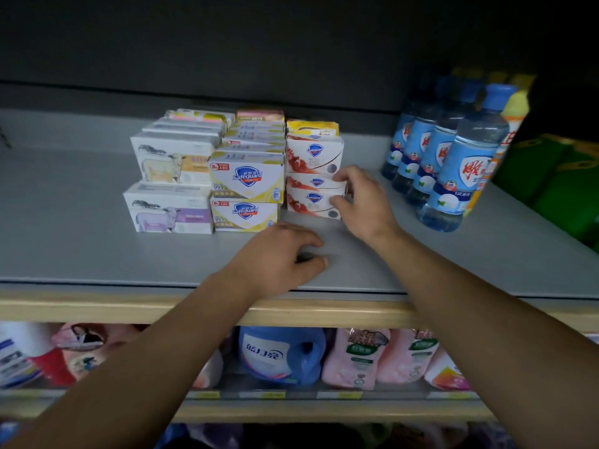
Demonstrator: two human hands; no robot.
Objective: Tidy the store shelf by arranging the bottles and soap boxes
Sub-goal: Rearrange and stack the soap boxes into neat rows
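Fingers (338,199) of right hand (363,202) are pinching the red-and-white Safeguard soap box (312,202) at its right end | box lying at 9 o'clock of palm, long axis 9-to-3, bottom of stack | left hand (278,254) hovering loosely curled, grasping nothing, at 6 o'clock on grey shelf (64,247) | right nearer.

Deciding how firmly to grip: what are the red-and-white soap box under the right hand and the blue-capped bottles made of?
Soap box: looks like thin printed cardboard with a slight sheen, going by its crisp folded edges. Bottles: likely clear glossy plastic, see-through at the base, with blue plastic caps and wrapped labels. The right hand pinches the box.
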